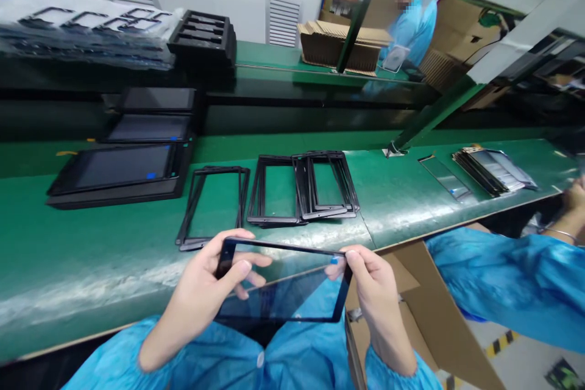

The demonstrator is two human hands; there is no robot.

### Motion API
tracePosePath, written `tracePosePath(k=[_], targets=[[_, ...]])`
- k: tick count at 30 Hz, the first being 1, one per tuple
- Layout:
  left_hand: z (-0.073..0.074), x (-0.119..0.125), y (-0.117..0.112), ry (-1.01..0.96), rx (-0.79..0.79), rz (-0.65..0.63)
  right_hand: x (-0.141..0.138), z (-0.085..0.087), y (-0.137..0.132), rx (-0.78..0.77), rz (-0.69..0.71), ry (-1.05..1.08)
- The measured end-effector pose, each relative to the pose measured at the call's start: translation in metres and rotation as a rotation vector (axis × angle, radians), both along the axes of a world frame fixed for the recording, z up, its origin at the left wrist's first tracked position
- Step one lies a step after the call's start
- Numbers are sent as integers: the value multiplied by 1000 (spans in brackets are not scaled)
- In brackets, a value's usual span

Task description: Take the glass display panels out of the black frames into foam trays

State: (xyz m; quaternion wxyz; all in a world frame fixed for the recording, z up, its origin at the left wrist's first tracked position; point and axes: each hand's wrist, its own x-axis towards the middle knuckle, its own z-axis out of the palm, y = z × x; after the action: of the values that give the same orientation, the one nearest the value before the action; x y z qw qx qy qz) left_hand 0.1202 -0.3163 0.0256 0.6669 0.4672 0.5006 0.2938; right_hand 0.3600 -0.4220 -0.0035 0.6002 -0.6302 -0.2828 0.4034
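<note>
Both my hands hold a clear glass touch panel with a black border [292, 283] over my lap, at the near edge of the green bench [91, 256]. My left hand [210, 286] grips its left end, thumb on top and fingers showing through the glass underneath. My right hand [370, 283] pinches the right end near a small blue tab. Just beyond on the bench lie black plastic frames: a single stack [212, 204] and overlapping stacks [301, 189].
Black tablets with screens [119, 170] lie in a row at the left. A pile of film-covered panels [496, 170] and one loose panel [445, 180] sit at the right. An open cardboard box [411, 317] stands by my right knee. A blue-sleeved co-worker [512, 280] sits to my right; another person [411, 24] stands behind.
</note>
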Motion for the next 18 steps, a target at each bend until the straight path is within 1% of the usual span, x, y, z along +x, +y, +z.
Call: tracePosePath(k=[4, 7, 8, 9, 10, 11, 12, 13, 14, 15, 16, 17, 18], targets=[[-6, 0, -3, 6, 7, 3, -4, -8, -2, -8, -87, -51], [-15, -3, -4, 28, 47, -19, -5, -12, -5, 11, -86, 35], [-17, -4, -3, 40, 100, -27, -5, -12, -6, 11, -78, 50], [-18, -4, -1, 72, 194, -37, -6, -10, -7, 6, -71, 41], [-18, -5, 2, 130, 331, -54, -7, -9, -7, 0, -67, 14], [-16, -4, 6, 208, 501, -89, -8, -7, -8, -4, -65, -20], [-14, -3, 11, 296, 680, -153, -9, -4, -8, -3, -59, -51], [-10, -1, 16, 379, 840, -244, -11, -2, -8, -2, -50, -75], [-7, 1, 21, 438, 957, -353, -13, 0, -8, 1, -39, -98], [-4, 5, 26, 461, 1023, -465, -15, 2, -9, 3, -29, -118], [-2, 8, 31, 455, 1042, -567, -17, 2, -9, 7, -25, -137], [-1, 11, 34, 438, 1032, -644, -19, 2, -10, 6, -25, -152], [-2, 13, 36, 418, 1014, -685, -20, 2, -11, 0, -28, -161]])
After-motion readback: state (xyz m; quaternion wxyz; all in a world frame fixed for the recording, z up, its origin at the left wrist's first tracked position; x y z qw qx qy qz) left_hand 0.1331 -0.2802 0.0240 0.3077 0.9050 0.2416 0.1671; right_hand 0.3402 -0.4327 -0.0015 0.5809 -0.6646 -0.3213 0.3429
